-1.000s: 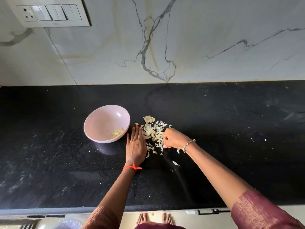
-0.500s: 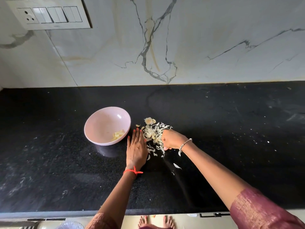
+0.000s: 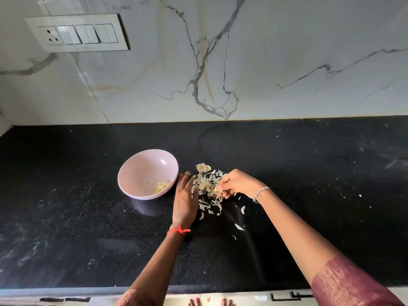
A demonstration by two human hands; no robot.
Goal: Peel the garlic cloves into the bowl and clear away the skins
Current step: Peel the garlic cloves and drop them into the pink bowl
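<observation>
The fingers (image 3: 222,186) of my right hand (image 3: 239,184) are curled in and pinch a tuft of garlic skins (image 3: 207,188) at the right edge of the pile, just right of the frame's centre. Whether a clove is caught among them I cannot tell. My left hand (image 3: 185,200) stands on its edge against the pile's left side, its fingers (image 3: 186,181) straight and together, holding nothing, their tips close to the bowl. The skins lie heaped between my two hands on the black worktop (image 3: 320,173), with a dried root end (image 3: 201,167) at the top of the heap and a few loose flakes (image 3: 239,227) scattered lower right of it.

A red thread (image 3: 179,230) is tied round my left wrist and a silver bracelet (image 3: 261,192) sits on my right. The pink bowl (image 3: 143,168) stands just left of my left hand, left of centre, and the peeled cloves (image 3: 162,186) rest in its lower right part. My maroon sleeve (image 3: 348,283) fills the lower right corner. Behind the worktop rises a veined marble wall (image 3: 287,51), with a switch panel (image 3: 77,33) at the upper left of the frame.
</observation>
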